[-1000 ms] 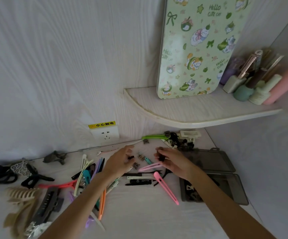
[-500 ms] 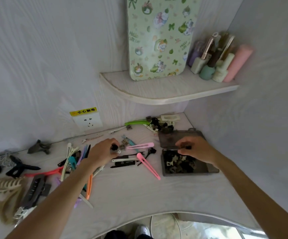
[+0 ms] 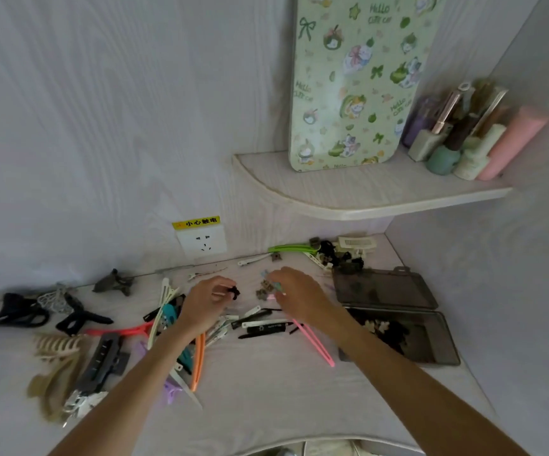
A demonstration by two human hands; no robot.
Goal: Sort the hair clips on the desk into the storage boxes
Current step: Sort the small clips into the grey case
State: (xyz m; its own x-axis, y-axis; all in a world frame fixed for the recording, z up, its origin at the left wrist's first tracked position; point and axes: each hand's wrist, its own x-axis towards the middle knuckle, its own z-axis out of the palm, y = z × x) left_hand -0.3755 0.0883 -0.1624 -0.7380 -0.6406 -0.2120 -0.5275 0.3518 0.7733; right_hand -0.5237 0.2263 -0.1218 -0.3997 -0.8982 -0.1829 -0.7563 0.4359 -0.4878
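Many hair clips lie scattered over the white desk (image 3: 266,390). My left hand (image 3: 205,302) pinches a tiny black clip (image 3: 234,292) between thumb and fingers. My right hand (image 3: 299,296) hovers with curled fingers over small grey-brown mini clips (image 3: 264,288); motion blur hides whether it holds one. A long pink clip (image 3: 315,345) runs out from under my right wrist. The dark transparent storage box (image 3: 430,353) lies open at the right with several small clips in its near half; its lid (image 3: 384,287) lies flat behind.
Large claw clips (image 3: 56,357) and black clips (image 3: 20,314) lie at the left. A green clip (image 3: 291,248) and a clip heap (image 3: 338,255) lie by the back wall. A wall socket (image 3: 201,240), and a corner shelf (image 3: 365,195) with bottles and a patterned board overhang the desk.
My right hand has come back from the storage box to the small clips in the middle of the desk. My left hand stays in place, still pinching the tiny black clip.
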